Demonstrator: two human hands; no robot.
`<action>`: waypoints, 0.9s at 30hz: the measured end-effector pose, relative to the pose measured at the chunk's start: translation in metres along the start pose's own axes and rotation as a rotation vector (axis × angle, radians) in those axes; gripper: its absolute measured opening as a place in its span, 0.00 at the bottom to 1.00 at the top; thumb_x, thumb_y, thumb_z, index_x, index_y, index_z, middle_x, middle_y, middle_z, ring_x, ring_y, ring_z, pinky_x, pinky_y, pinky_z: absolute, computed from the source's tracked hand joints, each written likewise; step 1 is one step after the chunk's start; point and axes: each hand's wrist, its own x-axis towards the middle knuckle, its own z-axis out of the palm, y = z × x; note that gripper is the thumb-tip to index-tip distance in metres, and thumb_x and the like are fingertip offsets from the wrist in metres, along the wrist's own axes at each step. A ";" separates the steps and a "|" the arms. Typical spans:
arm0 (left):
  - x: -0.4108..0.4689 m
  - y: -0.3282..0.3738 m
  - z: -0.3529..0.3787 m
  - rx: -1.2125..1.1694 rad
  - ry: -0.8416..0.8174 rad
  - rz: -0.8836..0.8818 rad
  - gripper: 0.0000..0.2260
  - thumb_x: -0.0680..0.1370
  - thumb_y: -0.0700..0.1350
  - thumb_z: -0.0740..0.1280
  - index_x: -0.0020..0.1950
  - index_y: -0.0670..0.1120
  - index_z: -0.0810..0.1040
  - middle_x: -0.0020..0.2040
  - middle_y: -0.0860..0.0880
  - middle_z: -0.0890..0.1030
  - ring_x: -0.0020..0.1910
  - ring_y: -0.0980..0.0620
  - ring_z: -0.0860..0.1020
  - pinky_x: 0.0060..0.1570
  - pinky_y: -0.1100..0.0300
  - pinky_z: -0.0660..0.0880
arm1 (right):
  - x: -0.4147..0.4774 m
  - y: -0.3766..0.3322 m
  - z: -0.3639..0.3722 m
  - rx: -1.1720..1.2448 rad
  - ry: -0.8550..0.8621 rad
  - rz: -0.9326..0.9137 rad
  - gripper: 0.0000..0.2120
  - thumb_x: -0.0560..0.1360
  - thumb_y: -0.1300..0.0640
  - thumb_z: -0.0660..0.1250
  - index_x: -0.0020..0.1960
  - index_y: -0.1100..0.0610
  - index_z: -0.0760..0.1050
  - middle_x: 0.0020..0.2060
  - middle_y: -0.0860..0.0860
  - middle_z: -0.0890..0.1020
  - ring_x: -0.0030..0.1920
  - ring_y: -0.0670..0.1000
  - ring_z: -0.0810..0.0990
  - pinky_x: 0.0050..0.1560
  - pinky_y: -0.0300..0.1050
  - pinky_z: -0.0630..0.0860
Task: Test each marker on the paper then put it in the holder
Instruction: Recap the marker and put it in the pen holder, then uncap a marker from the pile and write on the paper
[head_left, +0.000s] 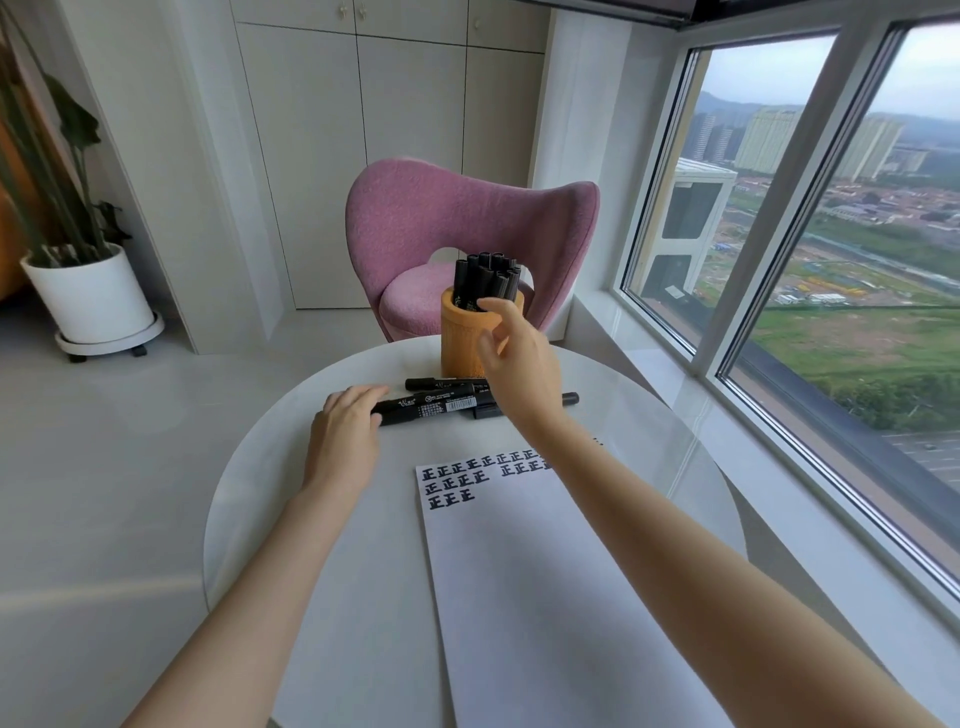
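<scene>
A round wooden holder (460, 338) stands at the far side of the white table (270, 478), filled with several black markers (485, 278). My right hand (517, 353) hovers in front of the holder's rim with relaxed, slightly curled fingers and holds nothing. Three black markers lie on the table in front of the holder. My left hand (345, 428) rests on the left end of the nearest marker (431, 405); whether its fingers curl round it is unclear. A white paper (545, 582) with rows of black test characters along its top lies near me.
A pink chair (457, 218) stands behind the table. A large window (831, 249) runs along the right. A potted plant in a white pot (91, 296) stands at the left on the floor, with white cabinets behind.
</scene>
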 end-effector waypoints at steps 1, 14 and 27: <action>0.001 -0.002 0.001 0.013 -0.012 -0.007 0.18 0.77 0.32 0.61 0.65 0.42 0.74 0.63 0.44 0.77 0.63 0.42 0.71 0.61 0.53 0.65 | -0.007 0.000 -0.001 0.012 -0.011 0.013 0.15 0.77 0.60 0.59 0.63 0.52 0.72 0.42 0.53 0.80 0.40 0.56 0.77 0.39 0.50 0.72; -0.003 -0.003 -0.001 -0.110 0.050 -0.059 0.12 0.74 0.32 0.67 0.55 0.42 0.82 0.51 0.43 0.81 0.52 0.42 0.77 0.49 0.56 0.70 | -0.060 0.003 -0.005 0.152 -0.136 0.147 0.10 0.77 0.61 0.60 0.52 0.54 0.79 0.30 0.48 0.77 0.35 0.52 0.76 0.38 0.49 0.73; -0.029 0.017 -0.020 -0.400 0.109 -0.075 0.11 0.72 0.34 0.70 0.51 0.47 0.83 0.49 0.50 0.82 0.44 0.50 0.79 0.49 0.58 0.75 | -0.080 0.000 -0.014 0.554 -0.361 0.492 0.13 0.77 0.51 0.67 0.53 0.61 0.77 0.28 0.51 0.77 0.25 0.47 0.70 0.25 0.35 0.67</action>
